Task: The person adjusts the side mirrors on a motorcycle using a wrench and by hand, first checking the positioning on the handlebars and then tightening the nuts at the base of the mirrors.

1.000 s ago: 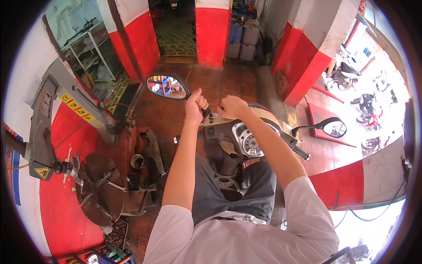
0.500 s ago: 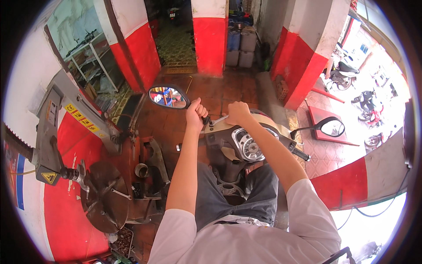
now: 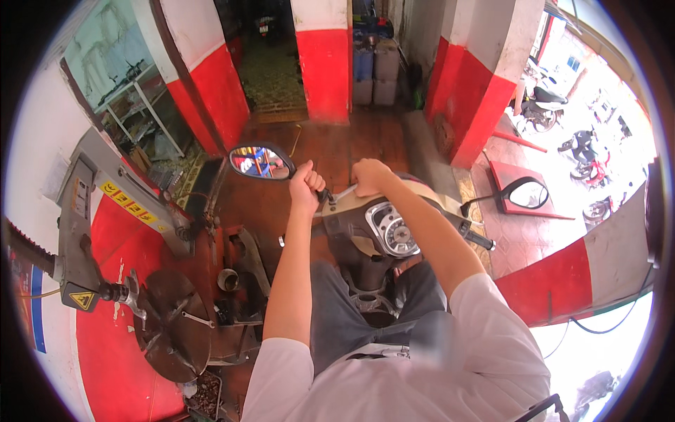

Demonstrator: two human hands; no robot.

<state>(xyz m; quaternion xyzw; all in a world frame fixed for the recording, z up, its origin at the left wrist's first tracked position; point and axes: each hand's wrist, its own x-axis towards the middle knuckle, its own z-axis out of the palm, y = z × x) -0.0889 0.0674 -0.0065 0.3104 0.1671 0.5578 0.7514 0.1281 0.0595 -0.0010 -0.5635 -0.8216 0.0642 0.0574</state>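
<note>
My left hand [image 3: 305, 187] is closed around the black stem of the scooter's left mirror [image 3: 261, 162], just above where it meets the handlebar cover. The fist of my right hand [image 3: 370, 176] is wrapped round one end of a silver wrench [image 3: 344, 193]. The wrench's other end reaches to the base of the mirror stem, though the exact contact is too small to make out. Below my right forearm sits the round speedometer [image 3: 398, 235] in the dark and beige scooter front. My legs are on either side of the steering column [image 3: 369, 276].
The right mirror [image 3: 526, 195] and right handlebar grip [image 3: 482, 240] stick out to the right. At left stands a grey machine arm [image 3: 112, 197] over a round metal turntable [image 3: 172, 323], with a combination wrench [image 3: 198, 318] on it. Red-and-white pillars [image 3: 323, 77] stand ahead.
The whole view has shifted slightly. My right hand, still on the wrench, sits a little further left. My left hand keeps its grip on the mirror stem.
</note>
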